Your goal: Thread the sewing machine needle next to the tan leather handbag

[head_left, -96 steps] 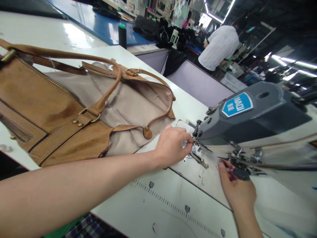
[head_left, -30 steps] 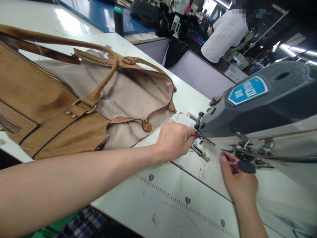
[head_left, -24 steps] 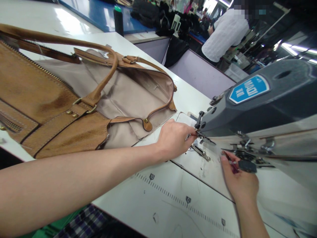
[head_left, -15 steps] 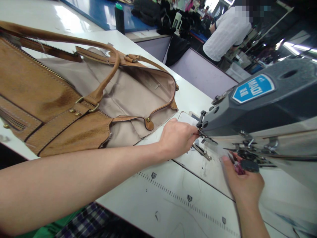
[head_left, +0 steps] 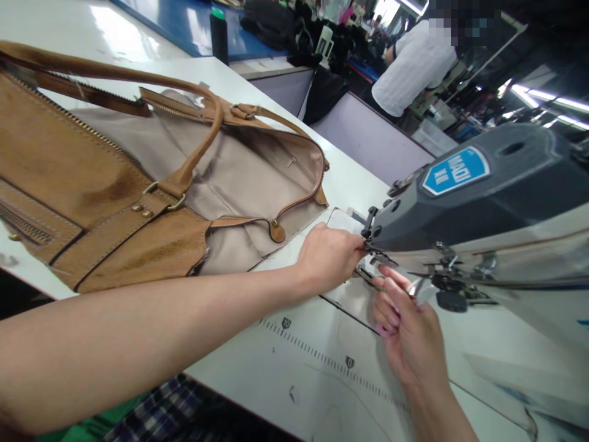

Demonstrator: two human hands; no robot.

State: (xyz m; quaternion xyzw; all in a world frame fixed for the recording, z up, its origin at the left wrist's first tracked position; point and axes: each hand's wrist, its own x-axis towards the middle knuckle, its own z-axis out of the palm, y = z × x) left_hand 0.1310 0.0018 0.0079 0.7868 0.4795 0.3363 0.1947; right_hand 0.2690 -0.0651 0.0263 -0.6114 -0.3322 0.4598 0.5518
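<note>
My left hand (head_left: 329, 258) reaches across the white table to the needle area of a grey sewing machine (head_left: 460, 202). Its fingertips are pinched together just under the machine head; what they hold is too small to see. My right hand (head_left: 407, 328) is close beside it, fingers curled round a small pink-handled tool (head_left: 416, 287) whose metal tip points toward the needle. A tan leather handbag (head_left: 92, 202) lies open on the table to the left, its beige lining (head_left: 257, 178) spread toward the machine.
Printed ruler marks (head_left: 317, 356) run along the table's front edge. A black thread cone (head_left: 219, 34) stands at the back of the table. A person in a white shirt (head_left: 409, 61) works at another station beyond a lilac partition (head_left: 363, 141).
My right hand has moved left from under the machine arm to the needle area, beside my left hand. My left hand stays pinched at the needle.
</note>
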